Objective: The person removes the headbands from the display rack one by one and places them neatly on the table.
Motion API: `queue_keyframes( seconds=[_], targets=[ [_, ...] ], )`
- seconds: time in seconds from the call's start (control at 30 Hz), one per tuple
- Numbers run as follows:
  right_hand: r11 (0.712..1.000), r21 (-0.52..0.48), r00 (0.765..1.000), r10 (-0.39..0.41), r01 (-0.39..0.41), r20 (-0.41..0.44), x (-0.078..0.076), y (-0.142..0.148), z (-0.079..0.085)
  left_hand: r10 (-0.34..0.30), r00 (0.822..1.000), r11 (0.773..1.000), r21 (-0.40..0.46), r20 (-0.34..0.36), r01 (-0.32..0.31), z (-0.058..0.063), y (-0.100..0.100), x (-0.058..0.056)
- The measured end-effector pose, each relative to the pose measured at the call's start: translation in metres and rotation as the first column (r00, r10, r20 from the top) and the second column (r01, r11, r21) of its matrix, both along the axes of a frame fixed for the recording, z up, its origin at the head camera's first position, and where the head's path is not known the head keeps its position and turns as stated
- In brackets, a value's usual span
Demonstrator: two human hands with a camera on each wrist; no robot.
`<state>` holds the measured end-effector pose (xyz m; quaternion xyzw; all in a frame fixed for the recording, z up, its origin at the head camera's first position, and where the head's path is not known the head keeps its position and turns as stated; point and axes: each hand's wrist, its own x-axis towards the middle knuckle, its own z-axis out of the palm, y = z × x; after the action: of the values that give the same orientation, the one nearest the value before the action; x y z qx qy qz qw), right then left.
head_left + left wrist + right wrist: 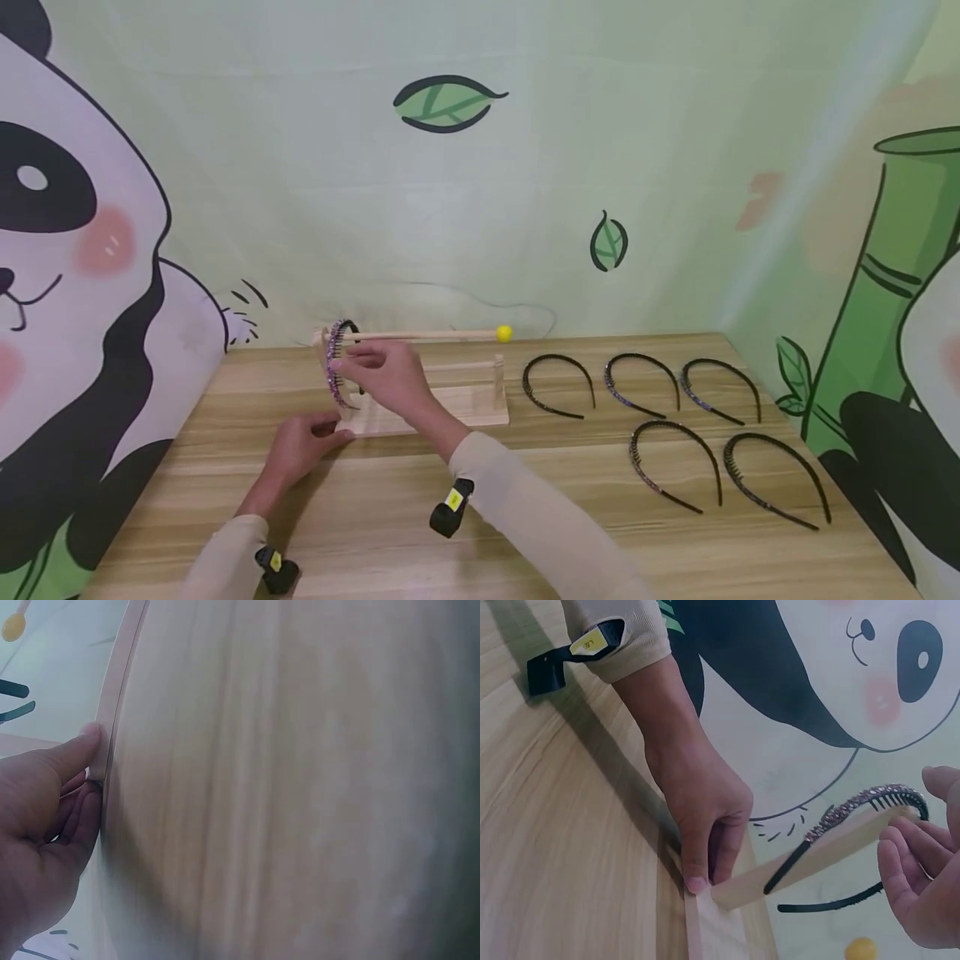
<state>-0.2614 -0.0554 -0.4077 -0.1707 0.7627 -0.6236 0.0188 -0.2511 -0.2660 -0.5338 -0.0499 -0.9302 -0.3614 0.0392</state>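
Note:
A wooden stand (450,408) has a flat base, uprights and a long upper rod (427,336) tipped with a yellow ball (505,333). Over the rod's left end hangs a dark toothed headband (335,354) with pinkish-purple sparkling beads, its ends pointing down. My right hand (393,375) pinches this headband at its beaded side; in the right wrist view, the thumb and fingers lie either side of the band (855,806). My left hand (296,450) grips the left front corner of the base, and the left wrist view has its thumb (88,739) against the board edge.
Several dark headbands lie on the wooden table (525,525) to the right, in two rows. The nearest to the stand is a black one (534,402); another (780,446) lies front right. A printed panda cloth (562,167) stands behind the table.

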Motion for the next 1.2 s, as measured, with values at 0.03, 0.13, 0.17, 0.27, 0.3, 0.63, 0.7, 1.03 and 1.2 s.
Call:
queue_keyframes(
  seconds=[0.03, 0.13, 0.17, 0.27, 0.3, 0.63, 0.7, 1.03, 1.2],
  targets=[
    [1.000, -0.005, 1.000, -0.003, 0.003, 0.011, 0.000, -0.002, -0.001, 0.003, 1.000, 1.000, -0.002, 0.002, -0.003, 0.000, 0.000, 0.000],
    [1.000, -0.011, 0.999, -0.014, 0.014, 0.042, -0.002, -0.007, -0.005, -0.001, 1.000, 1.000, -0.001, -0.001, 0.001, 0.001, 0.001, 0.000],
    [1.000, -0.010, 0.999, -0.017, 0.018, 0.047, -0.002, -0.009, -0.006, -0.002, 1.000, 1.000, 0.000, -0.004, 0.002, 0.001, 0.001, 0.000],
    [0.999, -0.019, 0.997, -0.024, 0.026, 0.070, -0.003, -0.012, -0.008, -0.008, 1.000, 1.000, 0.009, -0.009, 0.008, 0.000, 0.000, -0.001],
    [0.999, -0.023, 0.997, -0.024, 0.026, 0.077, -0.002, -0.013, -0.007, -0.009, 1.000, 1.000, 0.011, -0.010, 0.009, -0.001, 0.000, -0.001],
    [0.999, -0.029, 0.994, -0.034, 0.037, 0.106, -0.002, -0.018, -0.005, -0.022, 0.999, 1.000, 0.009, -0.032, 0.022, -0.002, -0.001, 0.000],
    [0.999, -0.025, 0.994, -0.034, 0.037, 0.105, -0.003, -0.019, -0.005, -0.020, 0.999, 1.000, 0.006, -0.031, 0.020, -0.002, -0.001, 0.000],
    [1.000, -0.006, 0.997, -0.027, 0.028, 0.073, -0.001, -0.018, -0.001, -0.008, 0.999, 1.000, 0.008, -0.038, 0.009, 0.000, 0.001, 0.001],
    [1.000, 0.015, 0.999, -0.024, 0.023, 0.046, -0.001, -0.013, 0.005, -0.014, 0.999, 1.000, 0.002, -0.039, 0.014, 0.000, 0.001, 0.001]
  ],
)
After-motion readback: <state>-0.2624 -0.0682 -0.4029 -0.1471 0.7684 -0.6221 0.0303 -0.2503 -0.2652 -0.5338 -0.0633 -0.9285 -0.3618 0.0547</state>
